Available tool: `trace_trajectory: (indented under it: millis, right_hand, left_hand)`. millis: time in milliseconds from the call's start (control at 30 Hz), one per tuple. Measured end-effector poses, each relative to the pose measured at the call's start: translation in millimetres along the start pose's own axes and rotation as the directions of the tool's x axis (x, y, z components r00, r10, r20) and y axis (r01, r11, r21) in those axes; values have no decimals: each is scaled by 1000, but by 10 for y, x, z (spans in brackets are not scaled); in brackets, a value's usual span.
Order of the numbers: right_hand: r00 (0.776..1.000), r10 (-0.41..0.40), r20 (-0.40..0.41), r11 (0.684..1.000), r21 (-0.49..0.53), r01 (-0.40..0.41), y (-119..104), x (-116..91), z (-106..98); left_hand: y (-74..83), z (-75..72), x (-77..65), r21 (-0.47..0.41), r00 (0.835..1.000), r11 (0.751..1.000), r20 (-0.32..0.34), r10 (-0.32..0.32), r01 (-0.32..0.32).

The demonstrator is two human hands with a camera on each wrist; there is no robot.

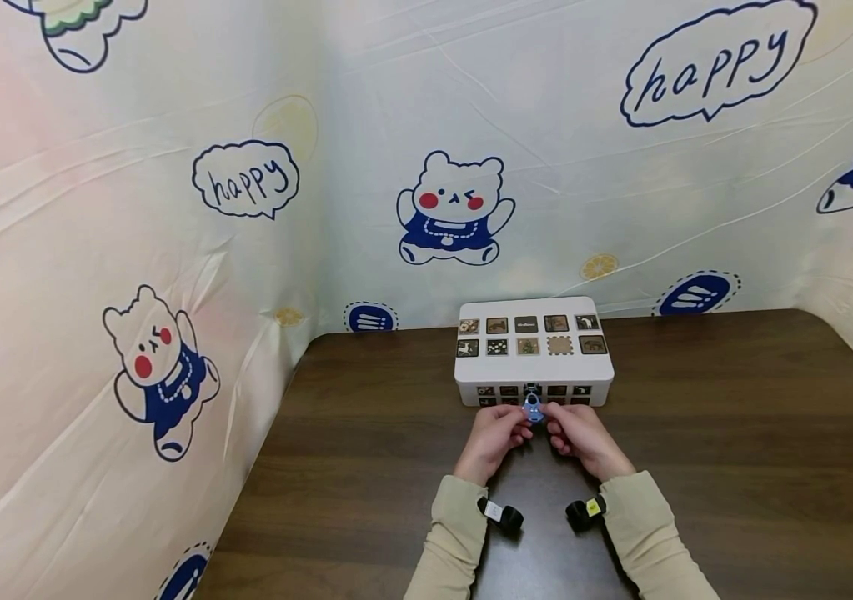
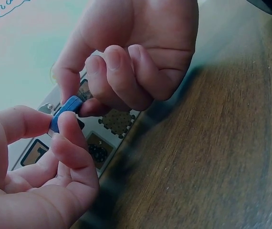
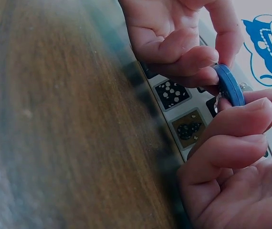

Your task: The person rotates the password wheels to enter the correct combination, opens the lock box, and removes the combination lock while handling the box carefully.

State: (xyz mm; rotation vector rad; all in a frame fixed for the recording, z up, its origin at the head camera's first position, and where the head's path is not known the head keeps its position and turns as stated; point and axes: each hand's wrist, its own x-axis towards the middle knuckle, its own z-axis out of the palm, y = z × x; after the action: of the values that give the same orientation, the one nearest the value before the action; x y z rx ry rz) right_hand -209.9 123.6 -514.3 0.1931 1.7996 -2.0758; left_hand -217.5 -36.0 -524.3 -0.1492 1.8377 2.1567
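A small blue padlock (image 1: 534,412) with a metal shackle is at the dark latch (image 1: 532,388) on the front of a white box (image 1: 531,367) patterned with brown and black stamp-like pictures. My left hand (image 1: 492,440) pinches the padlock's left side between thumb and finger. From the other side, my right hand (image 1: 586,438) pinches it too. The left wrist view shows the padlock (image 2: 68,106) edge-on between both sets of fingertips. In the right wrist view the fingers partly cover the padlock (image 3: 231,86). Whether the shackle is fastened I cannot tell.
The box stands at the back of a dark wooden table (image 1: 366,467), close to a pale printed cloth (image 1: 366,167) with bears and "happy" bubbles. Black wrist cameras are strapped over both beige sleeves (image 1: 450,533).
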Motion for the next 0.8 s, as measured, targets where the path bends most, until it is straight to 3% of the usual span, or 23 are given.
trace_trajectory:
  millis: [800]
  right_hand:
    - [1000, -30, -6, 1000, -8, 30, 11, 6, -9]
  left_hand:
    - [12, 11, -30, 1, 1000, 1000, 0, 5, -5]
